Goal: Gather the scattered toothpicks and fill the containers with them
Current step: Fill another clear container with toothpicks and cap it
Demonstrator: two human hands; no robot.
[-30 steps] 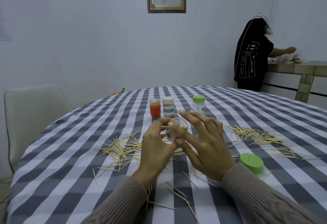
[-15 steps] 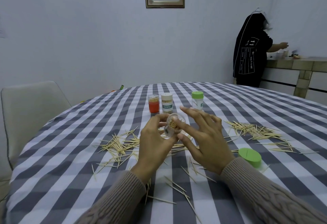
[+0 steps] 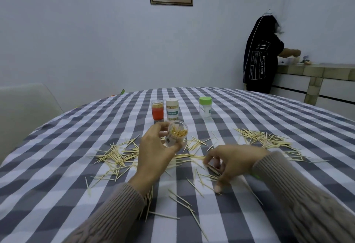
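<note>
My left hand (image 3: 153, 152) grips a clear round container (image 3: 176, 134) above the table, tilted with its mouth toward me and partly filled with toothpicks. My right hand (image 3: 232, 163) is down on the cloth to the right, fingers curled around a few toothpicks (image 3: 213, 168). Scattered toothpicks lie in a pile at the left (image 3: 119, 156), another at the right (image 3: 265, 139), and loose ones near me (image 3: 180, 198). Further back stand an orange container (image 3: 158, 109), a white labelled container (image 3: 172, 109) and a green-capped container (image 3: 205, 107).
The round table (image 3: 57, 166) wears a grey-and-white checked cloth. A pale chair (image 3: 25, 106) stands at the left. A person in a black top (image 3: 261, 58) stands at a counter (image 3: 315, 69) at the back right. My right sleeve hides the loose green lid.
My right hand left the container's mouth and dropped to the table on the right, closing on toothpicks. My left hand keeps holding the container, now tipped toward me.
</note>
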